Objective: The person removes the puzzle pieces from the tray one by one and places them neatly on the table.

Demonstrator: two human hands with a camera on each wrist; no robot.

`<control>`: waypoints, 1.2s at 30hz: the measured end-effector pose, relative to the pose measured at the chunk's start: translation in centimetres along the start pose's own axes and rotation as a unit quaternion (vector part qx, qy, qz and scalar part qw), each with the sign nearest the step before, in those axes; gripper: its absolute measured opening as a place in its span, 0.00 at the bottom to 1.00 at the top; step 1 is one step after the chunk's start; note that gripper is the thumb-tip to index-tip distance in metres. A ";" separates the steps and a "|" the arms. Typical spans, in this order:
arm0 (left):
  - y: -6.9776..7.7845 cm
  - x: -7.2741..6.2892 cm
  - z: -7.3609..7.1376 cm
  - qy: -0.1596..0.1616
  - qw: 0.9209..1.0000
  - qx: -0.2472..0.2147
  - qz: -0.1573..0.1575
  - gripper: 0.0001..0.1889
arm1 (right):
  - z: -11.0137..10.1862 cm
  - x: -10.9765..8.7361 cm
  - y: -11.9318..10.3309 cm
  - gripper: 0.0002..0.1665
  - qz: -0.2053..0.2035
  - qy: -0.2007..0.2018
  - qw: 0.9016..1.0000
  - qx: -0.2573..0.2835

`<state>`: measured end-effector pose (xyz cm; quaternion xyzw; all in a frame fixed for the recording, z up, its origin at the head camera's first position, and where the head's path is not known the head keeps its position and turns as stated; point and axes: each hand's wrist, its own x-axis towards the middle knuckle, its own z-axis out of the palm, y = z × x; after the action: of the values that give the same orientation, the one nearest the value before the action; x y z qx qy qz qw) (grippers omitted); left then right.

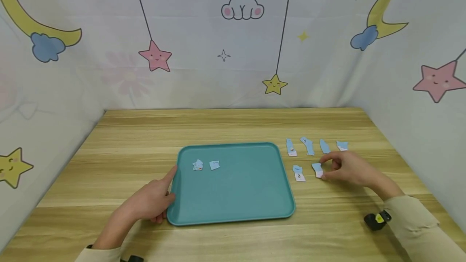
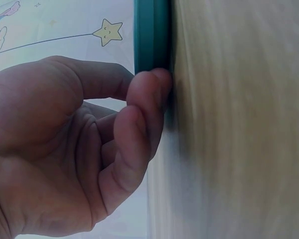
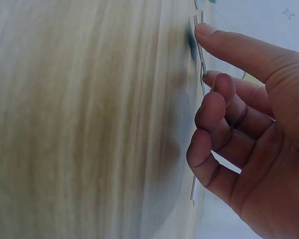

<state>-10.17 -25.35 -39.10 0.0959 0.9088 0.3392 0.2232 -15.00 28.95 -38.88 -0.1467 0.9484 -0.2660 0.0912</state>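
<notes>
Between fingers (image 1: 332, 155), bluish piece (image 1: 317, 169), perhaps paper

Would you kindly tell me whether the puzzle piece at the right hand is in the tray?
Out: the right hand holds the puzzle piece right of the teal tray.

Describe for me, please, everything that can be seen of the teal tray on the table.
The teal tray is a shallow rectangle with rounded corners and a low raised rim. It looks like smooth plastic, though that is not certain. It lies flat and upright on the wooden table, its long sides running left to right. Small blue-and-white pieces lie on its floor towards the far left corner; the rest of its floor is bare. The left hand touches its left edge.
</notes>
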 end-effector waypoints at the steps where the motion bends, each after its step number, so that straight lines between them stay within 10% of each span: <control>1: 0.0 0.0 0.0 0.000 1.000 0.000 0.000 0.43 | 0.0 0.0 0.0 0.26 -0.001 0.000 1.000 -0.002; 23: -0.2 -0.2 -0.1 -0.001 1.000 -0.003 0.001 0.43 | -0.3 0.0 -0.4 0.31 -0.002 0.016 1.000 -0.014; 36: -0.1 -0.1 -0.1 0.002 1.000 0.010 0.009 0.43 | -0.4 2.3 -5.8 0.26 -0.054 0.016 0.998 -0.013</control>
<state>-10.18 -25.54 -39.05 0.1051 0.9117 0.3325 0.2174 -15.92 23.63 -35.69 -0.1945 0.9437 -0.2607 0.0597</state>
